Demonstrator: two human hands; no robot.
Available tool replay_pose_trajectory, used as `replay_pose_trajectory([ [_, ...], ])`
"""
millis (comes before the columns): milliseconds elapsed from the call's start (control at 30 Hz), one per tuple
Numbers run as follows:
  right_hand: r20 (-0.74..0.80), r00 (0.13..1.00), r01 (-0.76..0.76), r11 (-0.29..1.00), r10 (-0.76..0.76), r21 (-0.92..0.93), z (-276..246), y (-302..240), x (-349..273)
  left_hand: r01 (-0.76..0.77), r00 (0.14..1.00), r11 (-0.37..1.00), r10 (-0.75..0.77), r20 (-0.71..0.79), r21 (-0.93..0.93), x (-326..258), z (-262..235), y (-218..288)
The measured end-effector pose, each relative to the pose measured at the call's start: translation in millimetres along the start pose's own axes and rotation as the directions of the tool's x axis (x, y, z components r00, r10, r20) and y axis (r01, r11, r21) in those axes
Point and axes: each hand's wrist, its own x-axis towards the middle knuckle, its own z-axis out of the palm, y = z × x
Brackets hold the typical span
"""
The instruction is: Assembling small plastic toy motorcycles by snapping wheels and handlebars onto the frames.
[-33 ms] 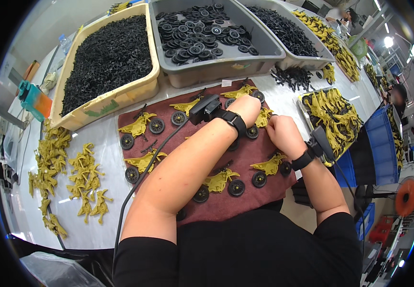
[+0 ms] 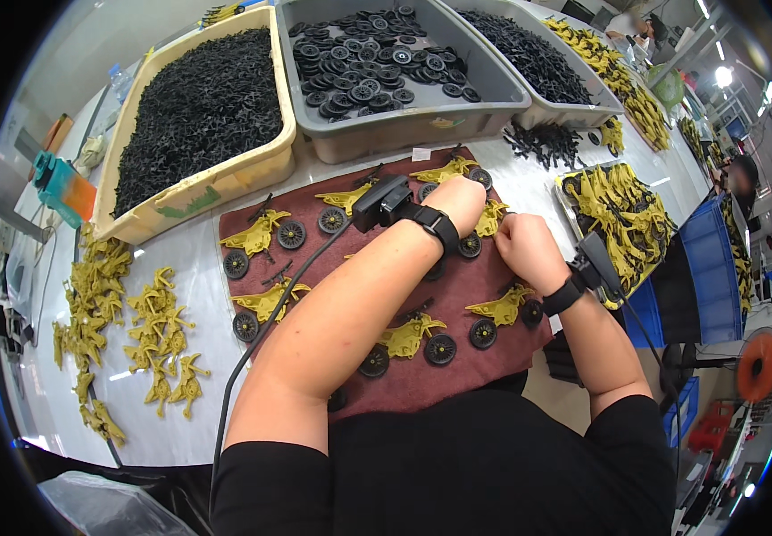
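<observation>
Over the dark red felt mat [image 2: 421, 380], we judge we are mid-assembly, our left hand [image 2: 459, 202] and right hand [image 2: 527, 250] closed together on a yellow plastic motorcycle body [image 2: 491, 219], so the next move likely calls for pressing on a ribbed black wheel [image 2: 440, 349].

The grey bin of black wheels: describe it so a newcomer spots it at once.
Along the table's far edge stand three bins. The grey bin is the middle one, just beyond the maroon mat. Only it holds round black wheels; its neighbours hold fine black pieces.
</observation>
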Motion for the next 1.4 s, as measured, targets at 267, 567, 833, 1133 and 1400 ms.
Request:
replay_pose_trajectory([
  [267, -0.020, 0.999, -0.024, 0.988, 0.027, 0.153, -15, -8, -5, -0.056, 0.991, 0.967, 0.024, -0.130, -0.247, -18, -30, 4],
  [567, -0.256, 0.962, 0.231, 0.786, -0.096, 0.573, -31, -67, -13, -0.036, 0.990, 0.886, -0.030, -0.134, -0.463, -75, -68, 23],
  [833, -0.057, 0.985, 0.159, 0.744, -0.161, 0.648, -25, -73, -9, 0.026, 0.998, 0.761, -0.060, -0.031, -0.649, -115, -72, 12],
  [1133, 0.181, 0.980, -0.135, 0.405, -0.079, 0.904, -25, -89, -12, 0.235, 0.958, 0.333, -0.237, 0.160, -0.913, -141, -84, -14],
  [1400, 0.195, 0.974, -0.047, 0.739, -0.115, 0.672, -5, -94, -11, 0.152, 0.973, 0.963, -0.185, -0.136, -0.222, -151, -69, -33],
])
